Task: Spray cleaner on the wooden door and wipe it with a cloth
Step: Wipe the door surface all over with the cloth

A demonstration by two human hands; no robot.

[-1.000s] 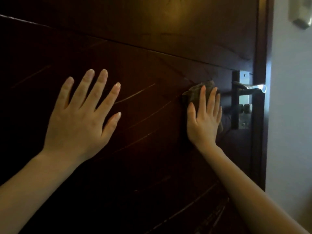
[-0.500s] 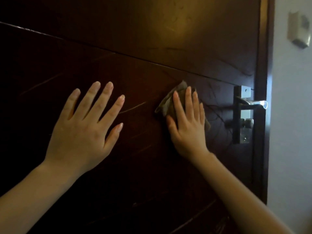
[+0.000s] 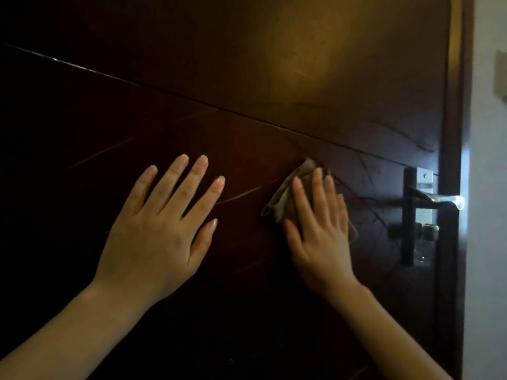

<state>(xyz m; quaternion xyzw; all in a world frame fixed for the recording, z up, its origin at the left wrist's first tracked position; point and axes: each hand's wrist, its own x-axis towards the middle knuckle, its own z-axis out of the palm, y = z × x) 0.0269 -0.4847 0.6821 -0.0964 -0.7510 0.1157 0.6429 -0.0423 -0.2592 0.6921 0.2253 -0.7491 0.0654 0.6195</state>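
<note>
A dark brown wooden door (image 3: 274,78) fills most of the view, with a groove running across it. My right hand (image 3: 319,231) lies flat on the door and presses a small brownish cloth (image 3: 285,193) against the wood, left of the handle. The cloth sticks out above and left of my fingers. My left hand (image 3: 162,226) rests flat on the door with fingers spread and nothing in it. No spray bottle is in view.
A metal lever handle (image 3: 433,200) on a lock plate (image 3: 419,218) sits at the door's right edge, a hand's width from my right hand. Beyond the door edge is a pale wall (image 3: 488,215) with a switch plate (image 3: 500,75) high up.
My right hand has slid the cloth leftward, away from the handle, toward the door's middle. The view has tilted up, so both hands sit lower in frame. My left hand stays flat.
</note>
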